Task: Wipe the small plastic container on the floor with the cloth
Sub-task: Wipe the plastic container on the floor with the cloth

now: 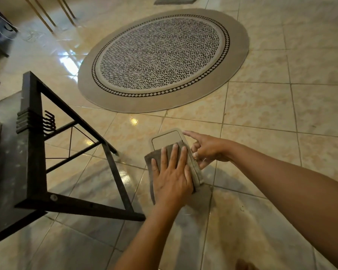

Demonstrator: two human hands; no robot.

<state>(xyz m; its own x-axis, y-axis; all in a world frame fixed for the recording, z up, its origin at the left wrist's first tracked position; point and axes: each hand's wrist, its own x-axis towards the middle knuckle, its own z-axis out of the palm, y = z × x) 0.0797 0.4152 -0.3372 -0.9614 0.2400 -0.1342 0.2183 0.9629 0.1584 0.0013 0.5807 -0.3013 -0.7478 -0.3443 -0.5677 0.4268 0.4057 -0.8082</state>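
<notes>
One small plastic container (167, 140), a smooth rounded rectangle, lies on the glossy tiled floor (261, 114) near one oval rug (164, 55). Left hand (171, 172) is flat, fingers straight, pressing one soft grey-brown cloth (149, 159) over its near half. Right hand (205, 151) sits at its right edge with the index finger straight; I cannot tell whether it grips.

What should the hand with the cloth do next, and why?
Probably slide the left hand and cloth forward, away from the person. The cloth covers only the near part of the container, and its far end lies uncovered. The right hand rests against its right edge, seemingly steadying it.
</notes>
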